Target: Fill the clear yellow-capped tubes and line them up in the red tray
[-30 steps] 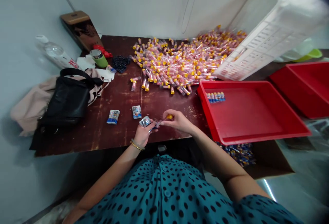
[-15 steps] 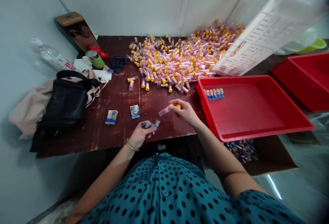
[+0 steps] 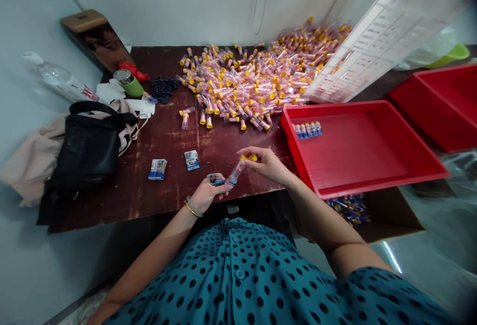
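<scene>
My left hand (image 3: 209, 193), closed, grips small clear printed plastic sleeves (image 3: 215, 180) in blue. My right hand (image 3: 269, 166) pinches a clear tube (image 3: 236, 171) by its yellow-capped end; pink contents show through its wall. The tube slants down to the left, and its lower end meets a sleeve at my left thumb. Whether that end is inside the sleeve I cannot tell. Two small stacks of printed sleeves lie to the left on the table, one stack (image 3: 192, 160) near my left hand and another stack (image 3: 157, 169) farther off.
A large heap of yellow-capped tubes (image 3: 242, 84) covers the table's back. To the right, a red tray (image 3: 365, 151) holds a row of sleeved tubes (image 3: 307, 130). A white basket (image 3: 357, 51) leans behind it. A black bag (image 3: 93, 141), bottle (image 3: 59, 79) and green jar (image 3: 128, 84) sit left.
My right hand has brought the tube down and left, and its lower end now meets the sleeve in my left hand. The view has shifted slightly.
</scene>
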The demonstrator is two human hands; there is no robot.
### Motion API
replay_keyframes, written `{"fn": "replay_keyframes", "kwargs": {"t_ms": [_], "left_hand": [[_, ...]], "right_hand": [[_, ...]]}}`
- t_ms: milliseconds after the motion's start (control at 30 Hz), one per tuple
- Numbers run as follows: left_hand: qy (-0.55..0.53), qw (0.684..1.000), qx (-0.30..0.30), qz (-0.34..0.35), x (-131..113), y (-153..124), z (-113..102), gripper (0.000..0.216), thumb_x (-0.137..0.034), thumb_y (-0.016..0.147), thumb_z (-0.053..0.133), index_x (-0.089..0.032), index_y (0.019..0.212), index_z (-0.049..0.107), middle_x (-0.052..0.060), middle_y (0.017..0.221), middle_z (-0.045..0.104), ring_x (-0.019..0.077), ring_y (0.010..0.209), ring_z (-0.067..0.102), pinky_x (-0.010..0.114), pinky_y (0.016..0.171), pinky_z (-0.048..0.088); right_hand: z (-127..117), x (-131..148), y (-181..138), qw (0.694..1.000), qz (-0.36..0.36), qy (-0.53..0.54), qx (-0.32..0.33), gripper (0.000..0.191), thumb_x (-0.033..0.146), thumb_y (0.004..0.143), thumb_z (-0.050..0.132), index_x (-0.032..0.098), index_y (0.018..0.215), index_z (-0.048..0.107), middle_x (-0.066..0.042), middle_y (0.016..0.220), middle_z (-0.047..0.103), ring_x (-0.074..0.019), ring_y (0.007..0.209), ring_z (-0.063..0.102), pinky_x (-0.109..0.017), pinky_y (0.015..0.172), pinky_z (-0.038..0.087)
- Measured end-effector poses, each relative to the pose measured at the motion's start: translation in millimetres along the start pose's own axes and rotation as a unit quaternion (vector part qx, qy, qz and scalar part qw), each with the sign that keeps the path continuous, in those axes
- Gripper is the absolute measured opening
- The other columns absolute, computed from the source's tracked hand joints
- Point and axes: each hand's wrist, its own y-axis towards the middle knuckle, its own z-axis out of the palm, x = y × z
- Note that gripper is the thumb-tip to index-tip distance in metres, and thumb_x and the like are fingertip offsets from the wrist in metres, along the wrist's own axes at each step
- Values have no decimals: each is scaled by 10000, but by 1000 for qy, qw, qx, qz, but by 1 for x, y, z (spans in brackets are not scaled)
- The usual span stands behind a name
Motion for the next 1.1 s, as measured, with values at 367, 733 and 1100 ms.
{"fn": "replay_keyframes", "kwargs": {"t_ms": [367, 733, 1100], "left_hand": [[-24, 994, 88, -60, 6, -5, 18, 371, -496, 747, 737, -152, 834, 629, 70, 774, 714, 126, 548, 614, 196, 433, 403], [-20, 999, 45, -14, -3, -5, 30, 335, -444, 734, 767, -147, 832, 649, 0, 652, 622, 114, 527, 579, 194, 412, 376], [2, 999, 36, 3, -4, -4, 37, 352, -464, 730, 764, -147, 808, 632, -10, 613, 598, 116, 503, 567, 194, 394, 370]], "right_hand": [[31, -32, -26, 990, 65, 59, -110, 259, 439, 813, 683, 182, 798, 653, 19, 709, 622, -100, 610, 508, -211, 585, 407], [49, -24, -52, 978, 80, 159, -113, 281, 401, 748, 767, 227, 948, 673, -4, 860, 695, -135, 707, 633, -243, 641, 535], [46, -26, -52, 964, 99, 221, -113, 255, 415, 739, 762, 215, 878, 685, -12, 867, 710, -138, 670, 636, -256, 602, 542]]}}
